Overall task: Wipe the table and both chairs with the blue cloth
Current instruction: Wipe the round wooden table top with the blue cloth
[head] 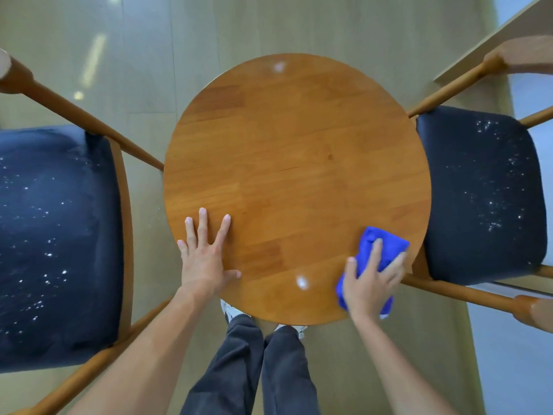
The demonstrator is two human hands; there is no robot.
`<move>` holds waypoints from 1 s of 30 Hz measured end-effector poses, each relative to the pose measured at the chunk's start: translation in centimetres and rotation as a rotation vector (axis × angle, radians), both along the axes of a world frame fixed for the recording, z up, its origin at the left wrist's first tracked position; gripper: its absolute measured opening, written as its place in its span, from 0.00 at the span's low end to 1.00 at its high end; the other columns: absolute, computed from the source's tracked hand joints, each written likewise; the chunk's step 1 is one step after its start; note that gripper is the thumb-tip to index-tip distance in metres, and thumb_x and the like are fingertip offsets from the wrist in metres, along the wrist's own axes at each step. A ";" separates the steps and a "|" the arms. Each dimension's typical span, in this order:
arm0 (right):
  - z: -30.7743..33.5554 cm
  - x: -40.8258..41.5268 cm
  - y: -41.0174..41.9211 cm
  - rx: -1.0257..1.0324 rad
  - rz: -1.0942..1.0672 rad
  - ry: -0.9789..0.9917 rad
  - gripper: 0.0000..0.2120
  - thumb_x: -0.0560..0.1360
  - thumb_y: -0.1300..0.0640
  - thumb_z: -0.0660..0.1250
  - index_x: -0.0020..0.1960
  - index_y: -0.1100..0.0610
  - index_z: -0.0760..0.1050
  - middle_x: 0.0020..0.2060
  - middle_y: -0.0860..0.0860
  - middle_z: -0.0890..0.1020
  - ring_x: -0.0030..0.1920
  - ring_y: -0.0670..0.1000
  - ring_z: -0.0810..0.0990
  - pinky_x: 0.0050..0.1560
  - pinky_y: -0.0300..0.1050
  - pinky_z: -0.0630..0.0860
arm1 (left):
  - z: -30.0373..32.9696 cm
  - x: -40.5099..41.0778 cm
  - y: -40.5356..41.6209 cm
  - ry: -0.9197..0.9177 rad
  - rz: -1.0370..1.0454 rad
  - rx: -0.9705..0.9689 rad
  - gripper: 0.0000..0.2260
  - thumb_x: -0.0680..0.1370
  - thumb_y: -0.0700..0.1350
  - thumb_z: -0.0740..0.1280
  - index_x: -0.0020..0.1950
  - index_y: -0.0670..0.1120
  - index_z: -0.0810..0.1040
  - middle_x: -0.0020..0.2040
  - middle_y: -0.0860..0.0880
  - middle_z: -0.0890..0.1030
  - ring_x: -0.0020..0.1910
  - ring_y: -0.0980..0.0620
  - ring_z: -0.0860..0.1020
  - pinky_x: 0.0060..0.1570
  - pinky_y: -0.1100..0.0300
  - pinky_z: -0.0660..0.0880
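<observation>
Two hands on table [296, 163] | left hand [206, 253] flat | right hand [371, 280] presses blue cloth [386, 244]

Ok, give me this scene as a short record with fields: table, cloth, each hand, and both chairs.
table: round wooden table, seen from above
cloth: blue cloth on the tabletop near its right edge
right hand: right hand presses on the cloth
left hand: left hand flat on the tabletop, fingers spread
left chair: left chair, dark seat with white specks
right chair: right chair, dark seat with white specks
</observation>
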State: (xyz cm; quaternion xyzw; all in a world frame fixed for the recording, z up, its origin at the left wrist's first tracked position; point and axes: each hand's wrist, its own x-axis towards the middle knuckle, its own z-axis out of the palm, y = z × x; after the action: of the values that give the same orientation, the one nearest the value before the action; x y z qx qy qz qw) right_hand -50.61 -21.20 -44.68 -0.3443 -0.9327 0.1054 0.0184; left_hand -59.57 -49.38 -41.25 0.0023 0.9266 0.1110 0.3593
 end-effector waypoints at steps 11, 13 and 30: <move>-1.5 2.5 -0.7 0.069 0.982 0.110 0.25 0.74 0.50 0.65 0.70 0.46 0.67 0.71 0.62 0.66 0.68 0.66 0.68 0.64 0.64 0.69 | -0.2 0.1 0.1 0.033 -0.006 -0.021 0.53 0.68 0.58 0.75 0.77 0.59 0.37 0.76 0.47 0.29 0.75 0.40 0.33 0.73 0.39 0.47; -1.4 -0.8 3.6 0.119 0.713 0.086 0.23 0.77 0.49 0.62 0.71 0.51 0.66 0.71 0.64 0.64 0.67 0.68 0.68 0.63 0.64 0.69 | -0.3 0.2 0.1 0.042 0.002 -0.009 0.53 0.68 0.58 0.75 0.77 0.59 0.37 0.76 0.47 0.29 0.75 0.40 0.32 0.73 0.38 0.47; -0.8 2.4 1.7 -0.054 1.490 -0.014 0.27 0.70 0.51 0.66 0.70 0.44 0.69 0.73 0.57 0.64 0.70 0.63 0.68 0.66 0.60 0.68 | 0.4 -0.9 4.2 0.143 0.132 -0.037 0.45 0.70 0.62 0.70 0.78 0.60 0.43 0.78 0.47 0.36 0.76 0.44 0.35 0.71 0.33 0.47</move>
State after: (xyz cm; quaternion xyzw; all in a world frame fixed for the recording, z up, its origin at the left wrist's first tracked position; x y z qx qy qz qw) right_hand -48.21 -19.53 -45.49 0.3783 -0.9162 0.1104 -0.0722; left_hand -60.45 -45.13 -40.86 -0.0576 0.9498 0.1171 0.2842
